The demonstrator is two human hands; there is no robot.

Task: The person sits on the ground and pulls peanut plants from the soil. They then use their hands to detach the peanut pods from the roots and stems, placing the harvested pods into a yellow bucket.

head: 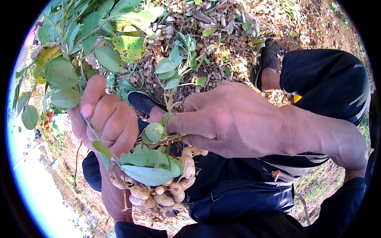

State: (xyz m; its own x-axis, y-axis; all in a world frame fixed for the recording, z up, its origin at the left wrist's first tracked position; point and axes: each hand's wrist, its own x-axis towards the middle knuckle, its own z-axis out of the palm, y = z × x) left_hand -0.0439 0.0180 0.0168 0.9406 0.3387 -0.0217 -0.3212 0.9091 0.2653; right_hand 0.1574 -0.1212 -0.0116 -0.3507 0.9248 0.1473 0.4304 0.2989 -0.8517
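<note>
My left hand (111, 119) is closed around the green stems of a peanut plant (108, 58), whose leafy top spreads out above the fist. Some of its leaves are yellow with dark spots. To the right, my right hand (229, 119) pinches a stem of the plant between thumb and fingers; the fingertips are partly hidden. Just below the two hands hangs a cluster of pale peanut pods (163, 199), partly covered by green leaves (148, 172). A leafy sprig (169, 70) rises from near my right fingertips.
Peanut pods (160, 31) lie in a small heap on the ground beyond the hands. Dry leaf litter (220, 56) covers the soil around it. My dark shoes (144, 102) and dark trousers (324, 80) frame the spot. Bits of dry plant lie on my lap.
</note>
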